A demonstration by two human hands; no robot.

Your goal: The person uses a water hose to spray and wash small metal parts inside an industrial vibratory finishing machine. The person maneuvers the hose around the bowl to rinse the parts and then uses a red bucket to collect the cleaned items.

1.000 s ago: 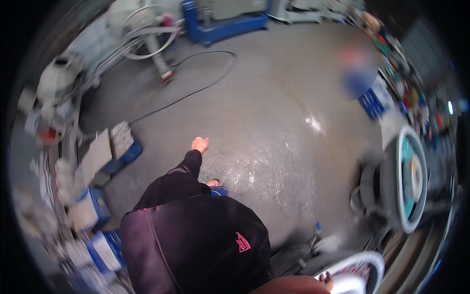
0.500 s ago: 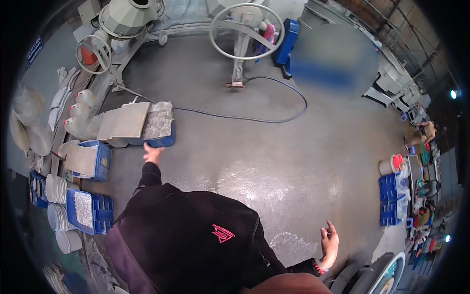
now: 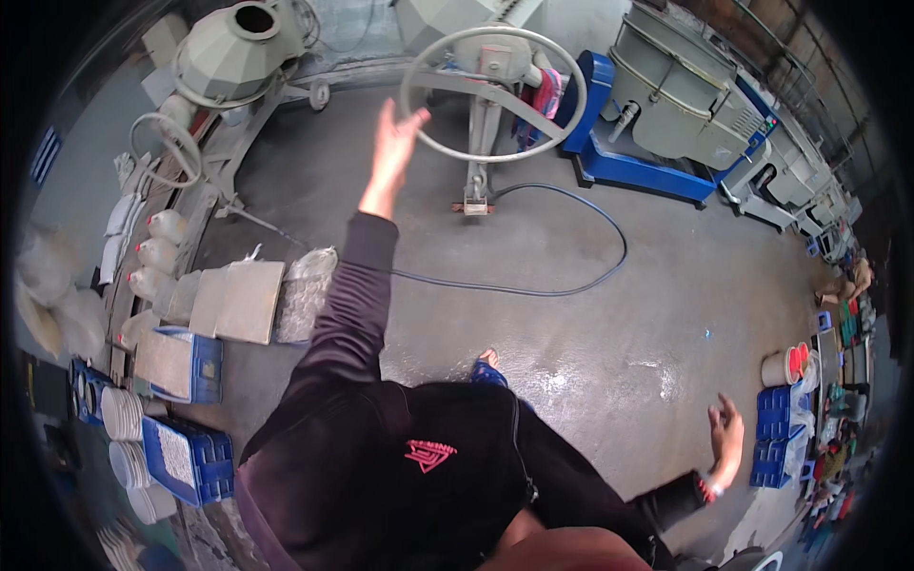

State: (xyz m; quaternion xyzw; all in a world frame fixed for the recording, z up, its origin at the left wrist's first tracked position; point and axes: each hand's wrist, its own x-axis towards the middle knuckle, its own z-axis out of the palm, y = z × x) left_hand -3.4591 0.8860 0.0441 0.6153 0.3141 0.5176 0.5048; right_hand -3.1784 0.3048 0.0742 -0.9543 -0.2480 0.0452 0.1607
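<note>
Two bare hands show on my feed. I see the left hand (image 3: 392, 152) with fingers spread, overlapping the left rim of the large pale-grey metal handwheel (image 3: 490, 92); contact I cannot tell. The wheel stands left of the blue-framed grey machine (image 3: 657, 109). The right hand (image 3: 727, 445) is loosely half-curled, empty.

The large wheel (image 3: 476, 88) and the drum (image 3: 224, 59) look to be of painted metal, pale and rather matt, while the floor (image 3: 571, 333) is smooth and shines as if wet. The jacket (image 3: 352, 485) is of dark, soft cloth with a slight sheen on the sleeve. The blue crate (image 3: 211, 466) and the jugs (image 3: 158, 255) seem plastic, and the hose (image 3: 624, 249) appears smooth.
</note>
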